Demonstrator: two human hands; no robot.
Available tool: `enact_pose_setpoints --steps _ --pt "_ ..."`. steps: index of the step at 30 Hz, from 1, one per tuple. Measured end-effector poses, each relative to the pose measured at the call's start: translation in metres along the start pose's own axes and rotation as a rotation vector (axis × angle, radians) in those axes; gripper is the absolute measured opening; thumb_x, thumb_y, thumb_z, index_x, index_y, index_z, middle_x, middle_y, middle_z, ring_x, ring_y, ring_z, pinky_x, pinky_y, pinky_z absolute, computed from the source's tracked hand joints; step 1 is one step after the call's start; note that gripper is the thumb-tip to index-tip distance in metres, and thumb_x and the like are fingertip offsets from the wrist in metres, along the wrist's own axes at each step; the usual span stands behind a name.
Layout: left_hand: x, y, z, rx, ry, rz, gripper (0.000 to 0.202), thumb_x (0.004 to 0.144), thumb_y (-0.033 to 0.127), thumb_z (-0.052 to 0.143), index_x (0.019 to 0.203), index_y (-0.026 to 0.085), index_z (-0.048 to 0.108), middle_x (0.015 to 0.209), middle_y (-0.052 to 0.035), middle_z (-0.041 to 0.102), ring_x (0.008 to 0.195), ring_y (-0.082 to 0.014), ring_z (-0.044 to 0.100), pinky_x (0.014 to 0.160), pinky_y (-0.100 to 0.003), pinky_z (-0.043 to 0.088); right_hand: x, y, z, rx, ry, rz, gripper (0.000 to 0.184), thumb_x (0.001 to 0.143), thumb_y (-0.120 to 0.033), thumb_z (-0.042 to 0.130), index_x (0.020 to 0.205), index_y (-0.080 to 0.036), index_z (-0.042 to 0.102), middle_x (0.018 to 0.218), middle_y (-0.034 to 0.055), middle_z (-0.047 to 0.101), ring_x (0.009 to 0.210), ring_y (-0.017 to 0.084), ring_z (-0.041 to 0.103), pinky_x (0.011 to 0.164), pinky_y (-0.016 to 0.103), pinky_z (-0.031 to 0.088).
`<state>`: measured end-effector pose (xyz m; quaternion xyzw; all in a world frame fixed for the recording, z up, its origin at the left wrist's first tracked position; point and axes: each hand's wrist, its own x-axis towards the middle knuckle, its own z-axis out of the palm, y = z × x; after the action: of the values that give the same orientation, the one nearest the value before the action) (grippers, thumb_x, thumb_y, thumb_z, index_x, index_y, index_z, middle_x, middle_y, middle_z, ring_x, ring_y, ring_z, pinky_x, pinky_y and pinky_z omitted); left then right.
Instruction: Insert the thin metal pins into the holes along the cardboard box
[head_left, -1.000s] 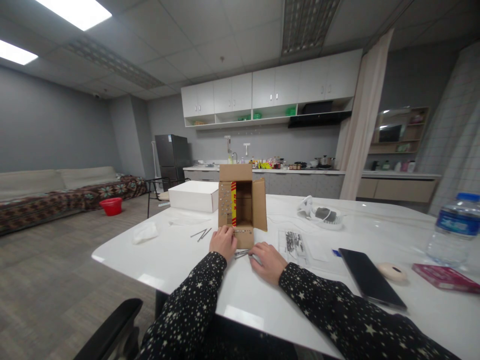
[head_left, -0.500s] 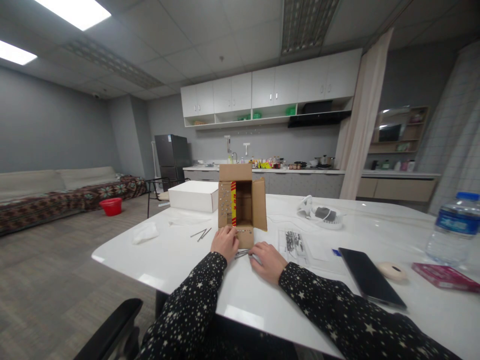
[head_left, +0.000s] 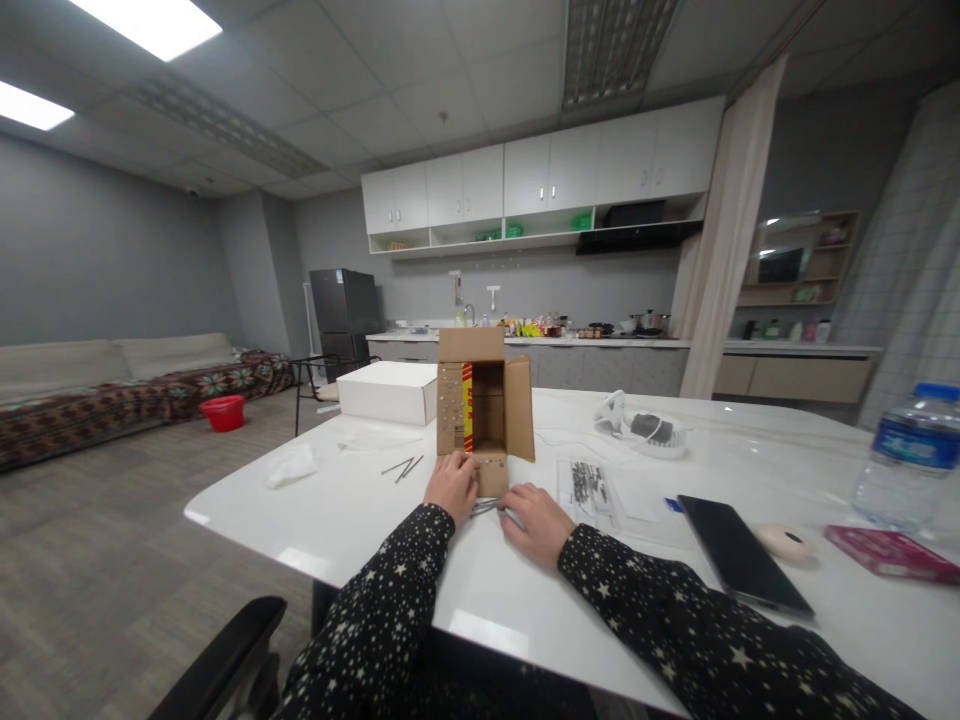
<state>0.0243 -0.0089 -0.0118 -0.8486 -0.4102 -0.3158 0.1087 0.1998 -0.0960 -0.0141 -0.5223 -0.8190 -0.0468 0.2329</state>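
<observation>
A cardboard box (head_left: 492, 405) stands open toward me on the white table. Small shiny metal bits dot its left flap (head_left: 451, 410) beside a yellow and red strip. More bits sit along the lower front flap (head_left: 493, 484). My left hand (head_left: 451, 488) touches this flap's left edge, fingers curled together; anything between the fingertips is hidden. My right hand (head_left: 535, 522) rests on the table by the flap's right corner, closed over something greyish that I cannot make out. Between both hands lie thin metal rods (head_left: 484, 507), like long nails, partly covered.
Several similar rods (head_left: 403, 468) lie left of my hands. A clear case of small metal parts (head_left: 591, 486) is at the right, near a black phone (head_left: 739, 555) and a water bottle (head_left: 909, 455). A white box (head_left: 387, 392) stands behind left; crumpled white tissue (head_left: 290, 466) lies nearer.
Both hands stay almost in place; the left has shifted very slightly at the lower flap. Box and rods look unmoved.
</observation>
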Motion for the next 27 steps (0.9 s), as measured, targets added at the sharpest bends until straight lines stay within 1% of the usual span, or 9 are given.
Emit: enact_pose_setpoints --steps 8,13,20,27 --pt "0.0031 0.0005 0.0033 0.157 -0.057 -0.004 0.033 0.081 0.007 0.045 0.109 0.02 0.055 0.103 -0.0076 0.053 0.095 -0.0211 0.05 0.086 -0.034 0.042 0.0001 -0.0019 -0.0021 0.009 -0.003 0.009 0.017 0.085 -0.02 0.05 0.095 -0.018 0.064 0.097 0.0054 0.062 0.095 0.019 0.053 0.084 0.03 0.036" --pt "0.0074 0.0004 0.004 0.245 -0.085 0.006 0.029 0.083 0.007 0.043 0.106 0.02 0.054 0.102 -0.008 0.052 0.096 -0.0209 0.049 0.085 -0.035 0.04 0.0005 -0.0014 -0.0013 0.007 -0.003 0.004 0.017 0.085 -0.02 0.049 0.095 -0.018 0.064 0.096 0.0058 0.062 0.095 0.019 0.053 0.084 0.03 0.036" --pt "0.0089 0.0014 0.0028 0.328 -0.063 0.009 0.024 0.087 0.008 0.04 0.103 0.019 0.053 0.1 -0.0079 0.053 0.093 -0.0212 0.051 0.081 -0.034 0.039 0.0006 0.0001 0.0012 0.007 0.009 -0.002 0.017 0.085 -0.02 0.05 0.095 -0.018 0.064 0.096 0.0052 0.062 0.095 0.019 0.052 0.085 0.03 0.036" --pt "0.0093 0.0019 0.0032 0.342 -0.032 0.005 0.027 0.087 0.008 0.04 0.107 0.021 0.052 0.099 -0.0069 0.053 0.093 -0.0205 0.051 0.081 -0.033 0.039 0.0005 0.0009 0.0016 -0.005 -0.002 -0.003 0.017 0.085 -0.02 0.051 0.096 -0.018 0.063 0.097 0.0051 0.061 0.096 0.018 0.052 0.086 0.029 0.035"
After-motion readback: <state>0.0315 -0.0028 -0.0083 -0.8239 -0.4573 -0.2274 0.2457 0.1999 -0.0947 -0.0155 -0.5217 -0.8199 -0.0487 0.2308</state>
